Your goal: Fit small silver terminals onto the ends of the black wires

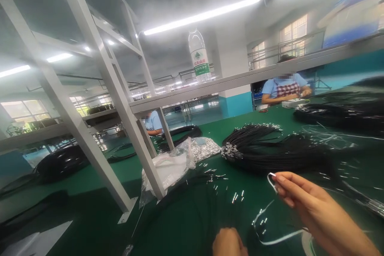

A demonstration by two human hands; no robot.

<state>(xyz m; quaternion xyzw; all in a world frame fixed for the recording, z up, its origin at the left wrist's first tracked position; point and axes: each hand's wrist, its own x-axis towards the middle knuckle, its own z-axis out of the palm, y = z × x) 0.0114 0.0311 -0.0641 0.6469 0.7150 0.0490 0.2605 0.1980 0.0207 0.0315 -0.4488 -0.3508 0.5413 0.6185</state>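
My right hand point(312, 204) is raised over the green table, its thumb and fingers pinching a thin white strip point(271, 183) that bends into a small loop. At the bottom edge my left hand point(229, 243) is only partly in view and blurred. Its fingers look curled closed, and whatever may be in them is hidden. Below my right hand, a white ribbon point(280, 241) curves across the table toward a pale roll point(307, 242), cut off by the frame. Small silvery metal pieces point(235, 197) lie scattered beyond my left hand. Behind them rests a large bundle of black cables point(261, 154) with metal ends.
A clear plastic bag point(172, 164) and a heap of small silvery pieces point(205, 149) lie beside the grey shelf frame point(120, 100). A water bottle point(199, 58) stands on the shelf. More black cables point(336, 114) lie at right. A co-worker point(285, 88) sits across the table.
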